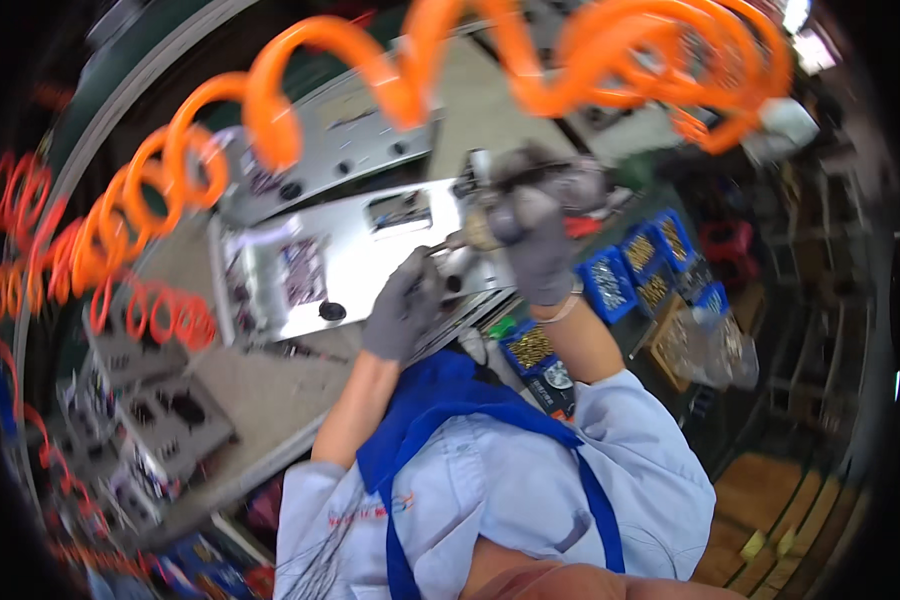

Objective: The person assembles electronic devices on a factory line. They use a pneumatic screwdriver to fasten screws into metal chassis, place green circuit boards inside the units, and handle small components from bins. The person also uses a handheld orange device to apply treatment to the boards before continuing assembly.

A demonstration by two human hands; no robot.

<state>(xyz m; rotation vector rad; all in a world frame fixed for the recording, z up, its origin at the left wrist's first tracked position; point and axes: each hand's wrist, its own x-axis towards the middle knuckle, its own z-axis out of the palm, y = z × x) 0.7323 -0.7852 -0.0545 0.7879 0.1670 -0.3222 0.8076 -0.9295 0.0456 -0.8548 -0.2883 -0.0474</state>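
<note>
Head view: R hand [538, 245], gloved, closed round a driver-like tool [482, 229], tip angled L over the near R part of a pale metal panel [355, 255], which lies on the bench [280, 395], prob. for firm backing; L hand [407, 305], gloved, fingers bent at the tip, seemingly to steady/guide it, but can't tell if gripping anything. Blue bins [586, 288] w/ small metal parts [653, 291] sit R, prob. for quick R-hand reach; orange coiled hose [272, 125] spans far side, prob. to keep slack off work.
</note>
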